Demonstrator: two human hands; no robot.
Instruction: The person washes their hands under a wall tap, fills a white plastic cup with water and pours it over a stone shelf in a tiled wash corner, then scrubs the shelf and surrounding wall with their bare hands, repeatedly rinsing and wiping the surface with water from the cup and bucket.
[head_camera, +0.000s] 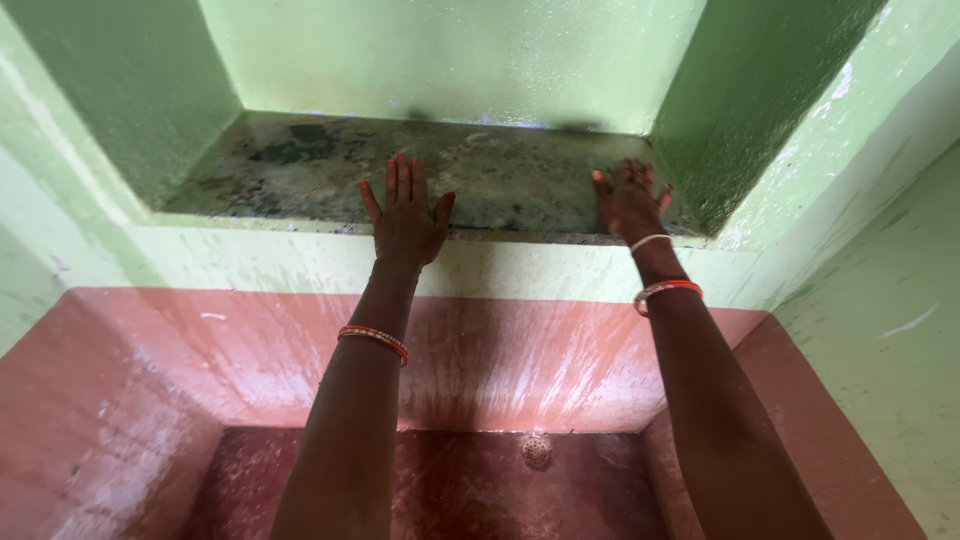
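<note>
- We see our left hand (405, 215), fingers spread, palm flat on the mottled stone shelf (300, 165) in the green wall niche.
- Our right hand (630, 200), at 3 o'clock from it, also lies open on the shelf.
- At 6 o'clock sits the red basin (150, 380) with its drain (537, 450).

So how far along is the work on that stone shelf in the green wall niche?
Done: the pink basin wall below shows pale wet streaks, so water seems to have run down already. In hand: the left hand and right hand lie flat and open on the shelf. Left: dark blotches cover the shelf's left part, so it looks far from clean.
</note>
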